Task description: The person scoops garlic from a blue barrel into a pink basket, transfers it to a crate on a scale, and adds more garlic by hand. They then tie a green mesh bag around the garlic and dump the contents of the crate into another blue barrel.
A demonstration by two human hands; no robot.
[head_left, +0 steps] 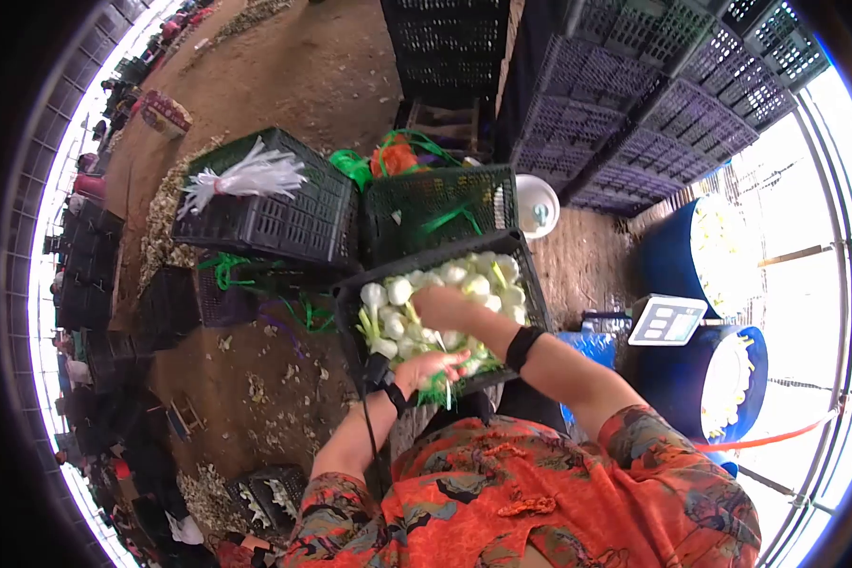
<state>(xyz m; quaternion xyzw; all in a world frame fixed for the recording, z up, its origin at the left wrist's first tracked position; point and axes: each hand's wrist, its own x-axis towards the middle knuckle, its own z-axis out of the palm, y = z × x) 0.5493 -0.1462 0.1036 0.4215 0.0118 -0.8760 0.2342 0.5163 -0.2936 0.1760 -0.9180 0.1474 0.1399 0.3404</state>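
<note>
A black crate (537, 284) full of white bulbs with green stems (480, 286) stands in front of my body. My right hand (438, 308) reaches in among the bulbs, its fingers pointing down and largely hidden. Near the crate's front left part is my left hand (430, 369), palm partly up, with its fingers curled around something thin that I cannot make out. Green netting (435, 388) hangs at the front edge below it. Each wrist wears a black band.
Beyond the crate stand another dark crate (435, 213) and a crate bearing white strips (246, 178). Stacked crates (625, 104) rise at the right, near a white bucket (538, 206), a scale (667, 322) and blue barrels (672, 251). Several people sit at the far left.
</note>
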